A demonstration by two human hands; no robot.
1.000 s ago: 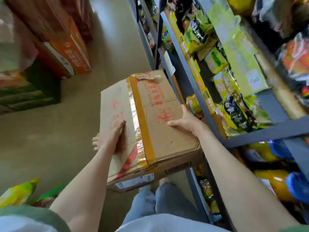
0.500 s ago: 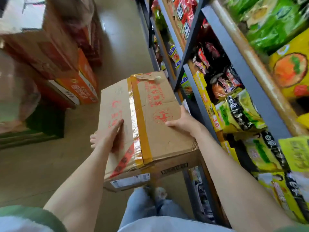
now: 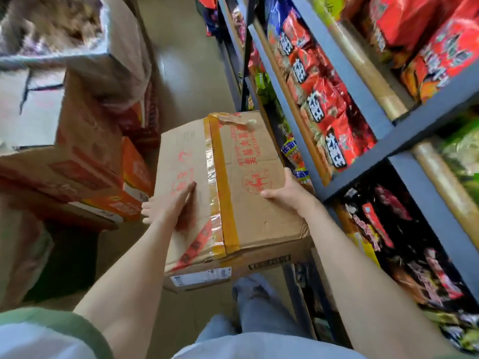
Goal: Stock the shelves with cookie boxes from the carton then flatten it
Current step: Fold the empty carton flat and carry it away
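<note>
A brown cardboard carton point(image 3: 248, 177) with red print and a yellow tape strip down its closed top is held in front of me at waist height. My left hand point(image 3: 171, 206) grips its left side, thumb flat on the top and fingers wrapped over the edge. On the right edge sits my right hand point(image 3: 287, 193), thumb on top, fingers hidden underneath. The carton is sealed, so no cookie boxes show. A grey metal shelf unit point(image 3: 363, 94) stands just to the right of the carton.
The shelves hold red noodle packets point(image 3: 329, 112) above and dark snack packets point(image 3: 394, 229) below. Stacked cartons point(image 3: 85, 161), some orange, stand on the left. A tan floor aisle point(image 3: 186, 63) runs ahead between them. My legs in light jeans point(image 3: 259, 307) are below the carton.
The view has risen and shifted along the shelves: yellow and green packets gave way to red noodle packets. The carton stays in both hands with the same grip.
</note>
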